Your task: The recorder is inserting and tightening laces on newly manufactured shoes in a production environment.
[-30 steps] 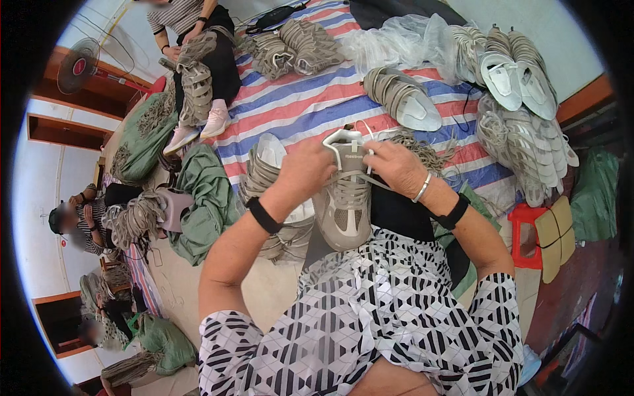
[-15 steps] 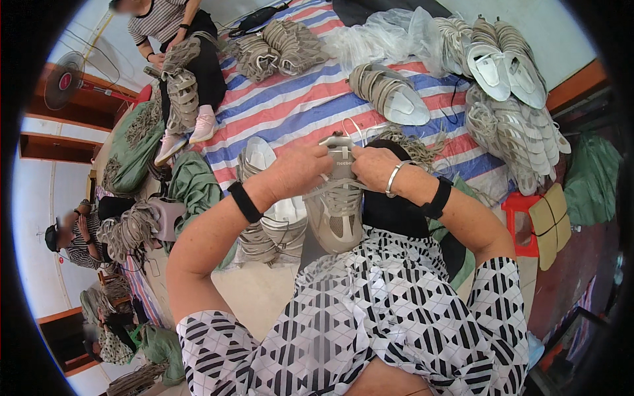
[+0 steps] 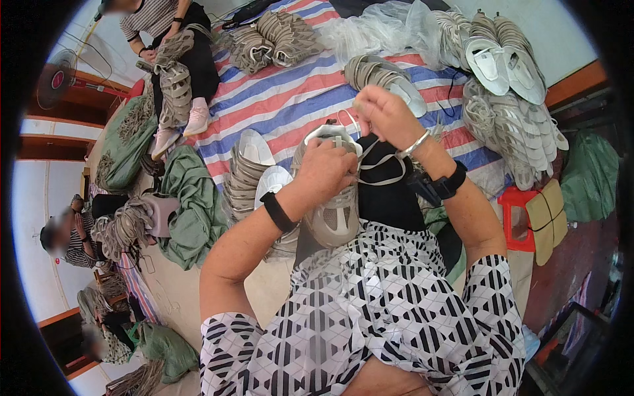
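Observation:
A beige-grey sneaker point(image 3: 333, 226) lies on my lap, its toe toward me and its opening away. My left hand point(image 3: 325, 170) is closed over its upper, with curled fingers at the tongue and lacing that hide most of the laces. To the right and higher, my right hand point(image 3: 388, 120) is raised off the shoe in a pinch. From it a pale shoelace point(image 3: 384, 181) hangs in a loop back to the shoe's right side, over the black cloth on my lap. The lace's end at my fingertips is too small to make out.
Stacked shoes point(image 3: 246, 173) stand just left of my lap. More shoe piles point(image 3: 505, 125) lie at far right, beside a red stool point(image 3: 515, 218). Ahead are a striped sheet point(image 3: 284, 105) and clear plastic bags point(image 3: 376, 36). A seated person point(image 3: 152, 30) handles shoe parts at far left.
My right hand has left the shoe's opening and risen up and right, drawing out the lace. My left hand has shifted right and down onto the lacing.

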